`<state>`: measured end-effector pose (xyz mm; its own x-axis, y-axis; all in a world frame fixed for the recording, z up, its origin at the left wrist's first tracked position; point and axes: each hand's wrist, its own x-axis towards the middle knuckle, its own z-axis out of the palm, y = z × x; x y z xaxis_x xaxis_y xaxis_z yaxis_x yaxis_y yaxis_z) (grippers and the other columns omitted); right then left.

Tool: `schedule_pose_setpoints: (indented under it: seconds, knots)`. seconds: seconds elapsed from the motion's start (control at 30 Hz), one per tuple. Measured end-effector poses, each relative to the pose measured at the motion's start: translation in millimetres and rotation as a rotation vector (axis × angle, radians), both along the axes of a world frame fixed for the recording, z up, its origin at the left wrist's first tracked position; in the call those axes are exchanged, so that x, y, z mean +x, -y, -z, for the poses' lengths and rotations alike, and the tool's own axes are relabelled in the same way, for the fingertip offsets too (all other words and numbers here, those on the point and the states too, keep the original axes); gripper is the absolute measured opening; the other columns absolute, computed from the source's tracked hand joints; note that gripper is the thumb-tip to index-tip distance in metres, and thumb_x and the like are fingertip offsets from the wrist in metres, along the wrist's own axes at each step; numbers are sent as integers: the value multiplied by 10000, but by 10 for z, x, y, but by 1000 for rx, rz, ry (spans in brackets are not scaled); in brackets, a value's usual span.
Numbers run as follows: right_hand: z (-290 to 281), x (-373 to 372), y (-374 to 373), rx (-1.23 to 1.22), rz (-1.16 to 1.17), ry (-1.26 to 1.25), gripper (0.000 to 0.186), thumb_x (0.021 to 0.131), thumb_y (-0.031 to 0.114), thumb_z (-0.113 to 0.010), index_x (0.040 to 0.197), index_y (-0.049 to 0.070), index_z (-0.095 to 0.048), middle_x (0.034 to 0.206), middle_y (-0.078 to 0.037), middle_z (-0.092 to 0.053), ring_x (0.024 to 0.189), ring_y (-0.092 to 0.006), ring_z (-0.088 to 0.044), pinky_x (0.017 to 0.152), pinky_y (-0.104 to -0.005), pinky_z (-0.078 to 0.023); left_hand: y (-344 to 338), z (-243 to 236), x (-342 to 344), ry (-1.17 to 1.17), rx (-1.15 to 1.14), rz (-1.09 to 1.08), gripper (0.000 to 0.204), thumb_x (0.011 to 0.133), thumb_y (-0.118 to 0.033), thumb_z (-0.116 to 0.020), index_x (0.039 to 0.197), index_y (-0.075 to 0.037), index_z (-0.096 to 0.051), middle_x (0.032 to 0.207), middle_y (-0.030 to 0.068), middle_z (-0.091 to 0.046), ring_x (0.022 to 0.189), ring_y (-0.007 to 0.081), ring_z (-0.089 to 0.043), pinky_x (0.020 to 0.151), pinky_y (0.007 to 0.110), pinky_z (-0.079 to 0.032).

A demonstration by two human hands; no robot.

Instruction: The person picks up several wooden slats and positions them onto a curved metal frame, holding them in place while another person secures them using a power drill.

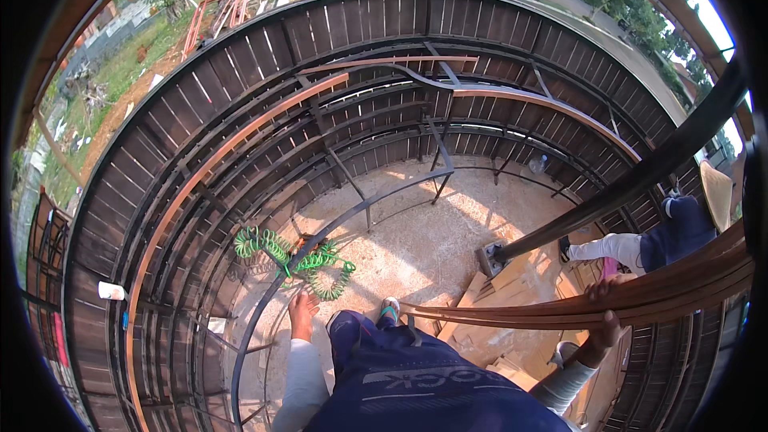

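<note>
My right hand [602, 338] is closed around a bundle of long, thin brown wooden strips [544, 310], its thumb along the near side. Fingers show over the bundle's far edge. The strips run from above the floor near my foot, out past the right edge. My left hand [302, 314] holds nothing, its fingers stretched out beside a curved black metal rail [258, 316]. Just beyond it, a coiled green air hose [300, 258] hangs over that rail.
A round slatted wall [232, 72] with curved black metal rails surrounds me. At the right, a thick black post [616, 192] slants across, and a co-worker in a woven hat [714, 196] bends down behind it. Loose boards [512, 296] lie on the floor. A white cup [112, 291] is at the left.
</note>
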<state>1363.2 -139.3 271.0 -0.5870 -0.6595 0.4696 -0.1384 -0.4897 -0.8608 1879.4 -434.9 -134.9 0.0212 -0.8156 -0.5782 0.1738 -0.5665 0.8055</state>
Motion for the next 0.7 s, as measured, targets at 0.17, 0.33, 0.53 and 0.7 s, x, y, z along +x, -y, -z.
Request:
schedule_pose_setpoints:
  seconds: [0.17,0.33,0.53,0.7]
  knots:
    - [203,-147,250,-15,226,15,669,758,223,-822,1269,46,-428,1038,-94,-480,901,-210,-529,851,-377,-458,488,312,-790,4,218,112,379,1005,-334,-611,1263,-63,-550,1066,128,-686,925,267,-689,749,399,-563]
    - [364,-356,798,-33,479,105,713,712,204,-827,1288,37,-440,1046,-94,-477,907,-210,-520,868,-375,-449,1024,917,-1346,37,282,226,345,1002,-322,-578,1277,-118,-533,1108,127,-671,944,319,-667,804,503,-536]
    - [210,-951,1707,-34,604,-15,713,713,199,-854,1263,45,-426,1043,-93,-471,891,-201,-519,813,-362,-469,2514,1001,-2626,-68,254,172,200,992,-293,-605,1081,-118,-571,899,50,-665,745,203,-649,629,373,-525]
    - [48,-1473,2443,7,659,-58,703,731,223,-876,1244,53,-427,1023,-83,-474,876,-186,-517,799,-348,-472,3954,242,-4220,-13,22,294,198,1019,-267,-590,1132,-104,-581,934,57,-689,746,178,-669,630,335,-543]
